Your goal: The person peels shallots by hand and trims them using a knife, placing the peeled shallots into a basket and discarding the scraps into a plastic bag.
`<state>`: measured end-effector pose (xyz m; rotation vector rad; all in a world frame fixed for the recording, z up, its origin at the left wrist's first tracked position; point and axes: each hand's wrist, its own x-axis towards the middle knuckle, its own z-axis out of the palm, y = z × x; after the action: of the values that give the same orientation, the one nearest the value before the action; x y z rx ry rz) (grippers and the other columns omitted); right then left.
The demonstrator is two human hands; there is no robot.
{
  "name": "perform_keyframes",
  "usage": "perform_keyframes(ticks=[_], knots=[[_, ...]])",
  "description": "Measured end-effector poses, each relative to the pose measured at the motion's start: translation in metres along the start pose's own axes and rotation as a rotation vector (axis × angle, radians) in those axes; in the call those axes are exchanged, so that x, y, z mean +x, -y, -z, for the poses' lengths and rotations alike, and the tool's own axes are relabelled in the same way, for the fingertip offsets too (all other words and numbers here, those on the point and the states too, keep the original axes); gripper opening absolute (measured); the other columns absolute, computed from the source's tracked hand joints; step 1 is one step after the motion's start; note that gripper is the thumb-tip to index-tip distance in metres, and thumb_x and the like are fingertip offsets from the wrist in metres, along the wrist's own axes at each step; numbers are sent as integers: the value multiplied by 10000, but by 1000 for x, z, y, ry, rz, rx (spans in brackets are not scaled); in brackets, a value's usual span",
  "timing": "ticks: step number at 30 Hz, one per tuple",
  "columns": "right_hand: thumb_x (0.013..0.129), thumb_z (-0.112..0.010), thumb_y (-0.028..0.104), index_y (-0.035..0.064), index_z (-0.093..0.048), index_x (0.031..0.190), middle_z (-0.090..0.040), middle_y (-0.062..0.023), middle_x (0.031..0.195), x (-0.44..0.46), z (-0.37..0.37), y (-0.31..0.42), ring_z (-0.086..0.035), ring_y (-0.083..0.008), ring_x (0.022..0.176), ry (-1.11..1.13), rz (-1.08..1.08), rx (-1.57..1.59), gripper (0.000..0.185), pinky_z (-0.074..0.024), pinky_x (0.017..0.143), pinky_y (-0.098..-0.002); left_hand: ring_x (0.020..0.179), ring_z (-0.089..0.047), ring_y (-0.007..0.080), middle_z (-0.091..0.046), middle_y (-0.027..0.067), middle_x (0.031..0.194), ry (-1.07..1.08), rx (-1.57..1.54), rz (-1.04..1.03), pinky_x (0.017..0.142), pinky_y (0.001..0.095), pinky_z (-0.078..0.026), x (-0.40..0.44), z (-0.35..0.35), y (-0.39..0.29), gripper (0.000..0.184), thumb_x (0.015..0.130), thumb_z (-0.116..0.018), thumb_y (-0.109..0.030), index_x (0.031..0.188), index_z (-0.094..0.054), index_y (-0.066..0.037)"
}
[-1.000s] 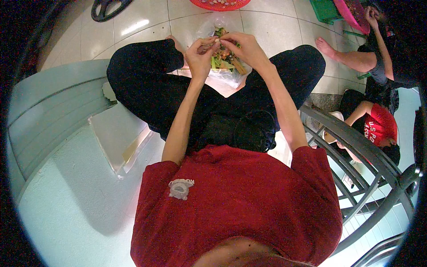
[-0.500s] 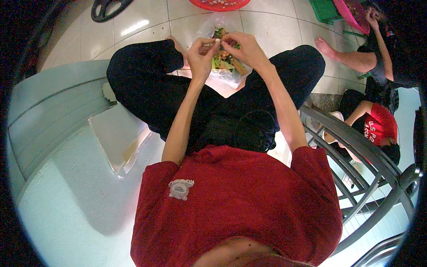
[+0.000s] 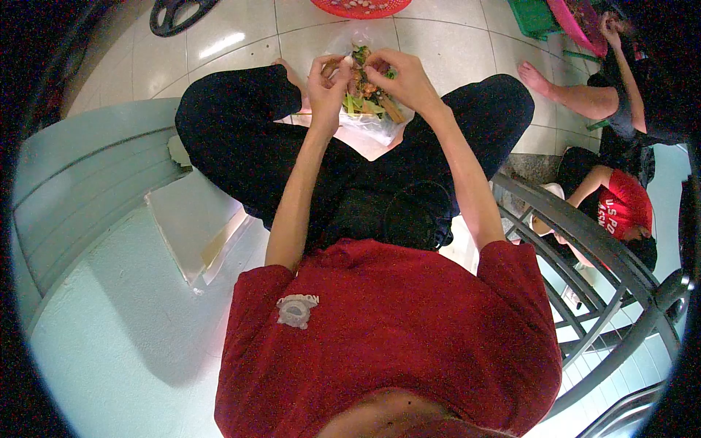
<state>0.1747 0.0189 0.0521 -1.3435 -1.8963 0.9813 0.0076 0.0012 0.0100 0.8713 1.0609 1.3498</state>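
My left hand (image 3: 329,87) pinches a small white piece (image 3: 348,61) between its fingertips, above the left edge of a clear plastic bag (image 3: 381,131). My right hand (image 3: 396,77) is a little to the right, its thumb and index finger pressed together over the bag; what they hold, if anything, is too small to name. Green, orange and brown scraps (image 3: 366,102) lie in the bag, between my crossed legs. The two hands are slightly apart.
A red basket (image 3: 363,7) with small pale pieces stands on the tiled floor ahead. A black ring-shaped base (image 3: 179,14) is at upper left. At right are a metal railing (image 3: 584,219), two other people, a pink basin (image 3: 577,25) and a green stool (image 3: 531,18).
My left hand has moved slightly left, away from my right hand, with the white piece at its fingertips. More of the scraps shows between the hands.
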Motion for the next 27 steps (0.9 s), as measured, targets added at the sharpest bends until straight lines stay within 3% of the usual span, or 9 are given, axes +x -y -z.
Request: perform_keyframes(ticks=[12,21,23,27], knots=[[906,-690,243,17,-671,1040,-688,-113,963,1,-2,5,-664,-235,824,-79,76,-21,263,-524,750,-332,663,-603,104,-653,86,964,30,-59,19,539,242,-488,2,2,9,239,963,-639,-140,1151,-543,-27],[909,-672,207,32,-672,1002,-652,-93,874,1,-3,-5,-637,-225,742,-87,153,-129,199,-506,686,-336,751,-609,79,-656,61,969,86,102,-93,572,230,-498,4,4,20,215,989,-609,-213,1093,-586,-27],[914,-665,212,30,-672,993,-653,-97,874,1,-3,-6,-637,-229,741,-95,183,-190,199,-505,680,-334,882,-624,104,-670,54,1018,123,24,115,779,252,-513,1,5,16,222,1004,-587,-231,1098,-618,-33],[916,-663,211,28,-668,1002,-659,-98,880,1,-4,-5,-638,-234,742,-96,179,-204,202,-508,682,-331,872,-626,102,-668,51,1007,114,105,115,774,252,-513,1,5,12,244,1000,-593,-243,1104,-625,-25]])
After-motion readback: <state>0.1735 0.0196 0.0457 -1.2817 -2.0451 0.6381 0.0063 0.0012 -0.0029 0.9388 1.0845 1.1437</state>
